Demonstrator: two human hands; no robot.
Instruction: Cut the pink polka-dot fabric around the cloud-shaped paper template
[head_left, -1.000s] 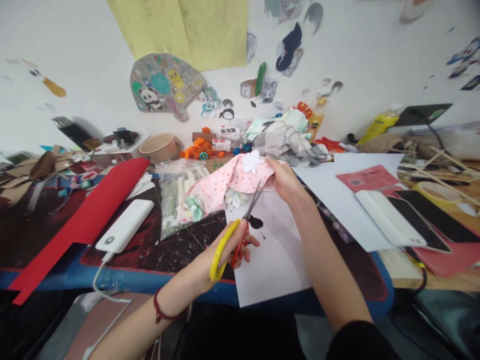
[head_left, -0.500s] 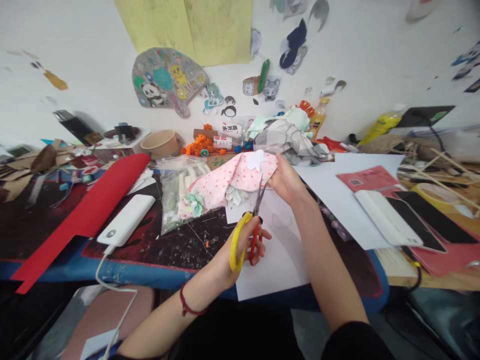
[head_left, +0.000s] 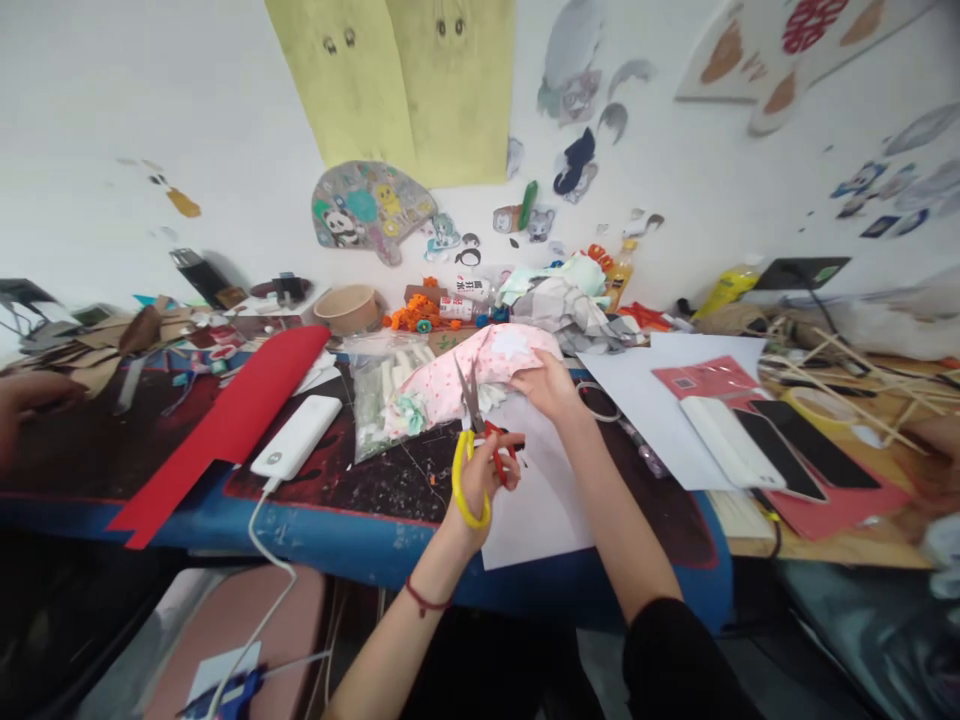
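Note:
My left hand (head_left: 480, 480) grips scissors (head_left: 471, 410) by their yellow and red handles, the blades parted and pointing up and away. Pink dotted cloth (head_left: 457, 375) is bunched in front of the blades. My right hand (head_left: 546, 385) holds the right end of that cloth, fingers bent around its lower edge. On the cloth, near those fingers, lies a white flower-shaped piece (head_left: 511, 344). Below both hands a white paper sheet (head_left: 540, 500) rests on the dark mat. The left end of the cloth reaches over a clear plastic bag (head_left: 367, 400).
A red strip (head_left: 232, 420) and a white power bank (head_left: 296, 437) lie at left. Phones (head_left: 814, 445) and white paper (head_left: 645, 400) are at right. Another person's hand (head_left: 30, 400) shows at the left edge, and part of one (head_left: 937, 435) at the right edge.
The scissors have moved left along the cloth, away from my right hand, and their blades are wider apart. My right hand's fingers are now more bent under the cloth. The view has tilted up.

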